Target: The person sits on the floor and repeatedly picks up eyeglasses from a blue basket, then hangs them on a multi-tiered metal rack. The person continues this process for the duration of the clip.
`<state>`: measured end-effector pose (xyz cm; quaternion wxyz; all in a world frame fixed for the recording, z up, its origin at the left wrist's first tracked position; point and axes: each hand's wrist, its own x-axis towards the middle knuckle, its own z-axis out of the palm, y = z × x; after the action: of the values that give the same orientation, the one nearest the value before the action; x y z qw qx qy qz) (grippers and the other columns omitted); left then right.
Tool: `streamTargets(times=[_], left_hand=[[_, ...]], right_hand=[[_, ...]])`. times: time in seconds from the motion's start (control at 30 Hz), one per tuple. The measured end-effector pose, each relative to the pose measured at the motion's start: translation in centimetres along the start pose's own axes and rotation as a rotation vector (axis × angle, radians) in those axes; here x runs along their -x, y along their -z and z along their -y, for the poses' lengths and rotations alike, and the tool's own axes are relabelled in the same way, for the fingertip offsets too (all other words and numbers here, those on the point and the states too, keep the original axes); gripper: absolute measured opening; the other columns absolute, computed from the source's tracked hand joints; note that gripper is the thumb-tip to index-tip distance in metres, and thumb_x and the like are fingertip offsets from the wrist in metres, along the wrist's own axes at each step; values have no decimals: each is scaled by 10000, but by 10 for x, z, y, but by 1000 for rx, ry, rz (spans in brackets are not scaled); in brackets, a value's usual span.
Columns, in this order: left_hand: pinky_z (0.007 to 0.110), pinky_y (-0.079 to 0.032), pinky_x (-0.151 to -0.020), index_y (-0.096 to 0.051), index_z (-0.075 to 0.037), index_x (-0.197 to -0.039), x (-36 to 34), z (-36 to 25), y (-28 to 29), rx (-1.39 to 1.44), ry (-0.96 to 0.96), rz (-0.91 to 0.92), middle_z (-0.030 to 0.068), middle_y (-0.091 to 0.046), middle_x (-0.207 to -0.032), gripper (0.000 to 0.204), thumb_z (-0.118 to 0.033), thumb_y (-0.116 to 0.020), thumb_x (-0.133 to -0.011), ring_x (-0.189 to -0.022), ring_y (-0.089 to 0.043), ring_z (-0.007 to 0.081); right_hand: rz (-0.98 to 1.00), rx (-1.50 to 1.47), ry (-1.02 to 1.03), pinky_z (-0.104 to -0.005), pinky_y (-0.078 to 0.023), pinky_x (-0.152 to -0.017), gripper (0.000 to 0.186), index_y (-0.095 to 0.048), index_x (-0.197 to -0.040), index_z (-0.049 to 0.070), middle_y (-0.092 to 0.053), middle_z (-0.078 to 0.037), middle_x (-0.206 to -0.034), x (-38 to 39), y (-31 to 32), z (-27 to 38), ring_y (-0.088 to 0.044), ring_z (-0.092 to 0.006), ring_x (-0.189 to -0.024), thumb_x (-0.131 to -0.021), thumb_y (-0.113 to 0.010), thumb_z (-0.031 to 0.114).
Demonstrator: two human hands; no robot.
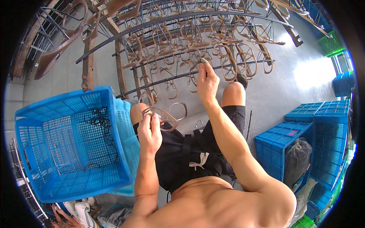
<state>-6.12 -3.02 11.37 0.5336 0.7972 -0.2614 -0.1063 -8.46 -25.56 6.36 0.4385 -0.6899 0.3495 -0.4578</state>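
Observation:
My left hand is closed on a loose bunch of pale brownish eyeglass frames above my lap, near my left knee. My right hand reaches up to a metal rack, its fingers pinched on a small tan piece, apparently part of a frame on a rod; the fingertips partly hide it. Many brown frames hang in rows along the rack's dark rods, above and beyond both hands.
A blue mesh crate with dark cord-like pieces stands at my left. More blue crates, one holding a dark bag, are at my right. Wooden uprights support the racks. Another person's hand shows at lower left.

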Motion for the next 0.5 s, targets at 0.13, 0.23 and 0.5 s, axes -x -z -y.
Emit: streamTargets(times=[0.13, 0.23, 0.5], left_hand=[[299, -486, -569, -539, 34, -822, 3, -1, 2, 10, -1, -5, 127, -601, -727, 205, -133, -484, -926, -617, -604, 219], [315, -454, -541, -552, 28, -777, 2, -2, 2, -15, -35, -50, 127, -583, -705, 194, -114, -514, -904, -590, -567, 238], [366, -363, -707, -590, -50, -780, -3, -15, -10, -442, -251, -141, 52, -573, -754, 156, -188, -588, -852, -715, -545, 232]], right_hand=[[-19, -8, -46, -249, -383, -471, 192, -616, -1036, 43, -478, -37, -545, -7, 7, -1, -402, -74, -487, -896, -551, 158], [42, -36, -159, -255, -381, -472, 210, -609, -1032, 26, -466, -28, -553, -14, 13, -3, -409, -90, -494, -902, -543, 178], [122, 517, 328, -458, -367, -862, 445, -461, -1220, 46, -458, -187, -1050, 28, 45, 43, -430, -370, -987, -826, -601, 200]])
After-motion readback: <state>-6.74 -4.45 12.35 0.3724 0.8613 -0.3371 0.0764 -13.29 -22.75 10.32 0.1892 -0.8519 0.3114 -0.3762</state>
